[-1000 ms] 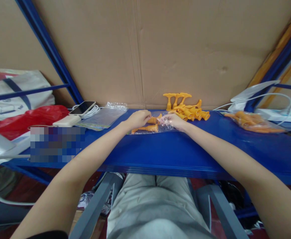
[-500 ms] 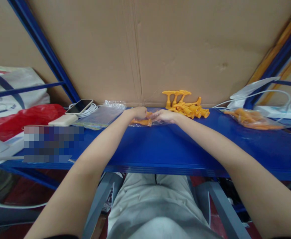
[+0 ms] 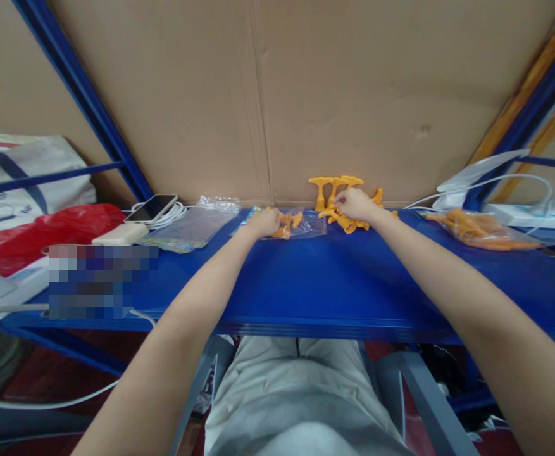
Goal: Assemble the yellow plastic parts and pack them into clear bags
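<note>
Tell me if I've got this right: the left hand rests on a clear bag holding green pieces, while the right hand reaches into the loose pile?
Not quite: the head view shows the pieces in the bag are orange, not green. The left hand rests there; the right hand is at the pile.

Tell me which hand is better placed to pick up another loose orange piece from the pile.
Right. The right hand already rests on the pile of orange pieces, while the left hand lies on the clear bag, away from it.

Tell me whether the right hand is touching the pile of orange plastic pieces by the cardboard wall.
Touching. The head view shows the right hand resting on the pile of orange pieces, its fingers overlapping them with no gap.
</note>
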Demonstrator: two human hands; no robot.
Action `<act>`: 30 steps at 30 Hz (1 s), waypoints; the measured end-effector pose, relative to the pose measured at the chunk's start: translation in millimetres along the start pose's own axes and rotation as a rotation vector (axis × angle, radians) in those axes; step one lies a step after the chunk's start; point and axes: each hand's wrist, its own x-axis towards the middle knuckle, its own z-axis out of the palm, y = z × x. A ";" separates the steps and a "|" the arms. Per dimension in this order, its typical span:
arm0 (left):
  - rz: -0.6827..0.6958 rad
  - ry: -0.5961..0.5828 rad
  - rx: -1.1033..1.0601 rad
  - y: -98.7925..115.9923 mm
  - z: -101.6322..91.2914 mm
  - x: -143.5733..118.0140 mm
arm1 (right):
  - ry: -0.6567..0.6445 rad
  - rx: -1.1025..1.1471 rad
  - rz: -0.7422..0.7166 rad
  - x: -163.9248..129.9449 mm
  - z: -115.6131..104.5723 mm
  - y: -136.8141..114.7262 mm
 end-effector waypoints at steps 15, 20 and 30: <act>-0.016 0.079 0.034 -0.6 6.6 -5.7 | -0.052 -0.450 -0.038 -48.2 21.9 -10.1; -0.009 0.083 0.031 -0.5 6.5 -6.5 | 0.303 -0.146 -0.079 -36.1 18.1 14.4; -0.034 0.060 0.020 1.2 3.4 -9.3 | 0.588 0.263 -0.176 -23.1 15.3 45.9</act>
